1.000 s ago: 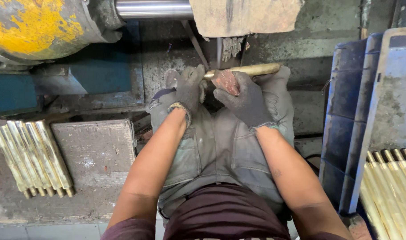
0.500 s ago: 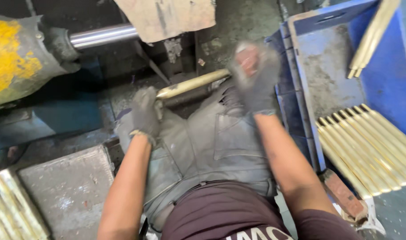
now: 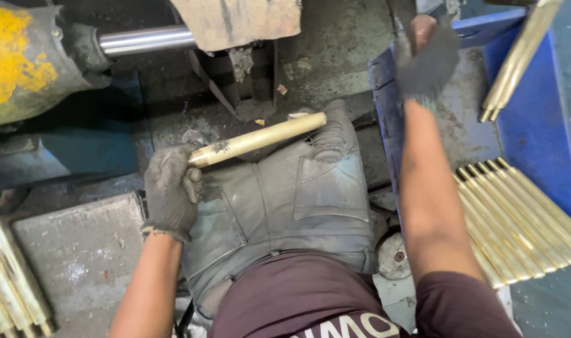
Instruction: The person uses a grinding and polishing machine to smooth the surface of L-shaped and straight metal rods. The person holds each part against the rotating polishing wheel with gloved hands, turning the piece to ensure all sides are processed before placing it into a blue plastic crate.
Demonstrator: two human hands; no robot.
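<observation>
While left hand grips brass rod by one end across lap, right hand, closed on smthg unclear, reaches twd blue bin; rod's far end could tip & roll off.

No packages, labels, signs or screens show here, save a strip of pale printed lettering on the dark maroon shirt at the bottom edge, partly cut off by the frame.

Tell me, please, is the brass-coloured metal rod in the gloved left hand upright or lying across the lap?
Lying: the brass-coloured metal rod slants across the grey trousers, left hand gripping its end.
</observation>
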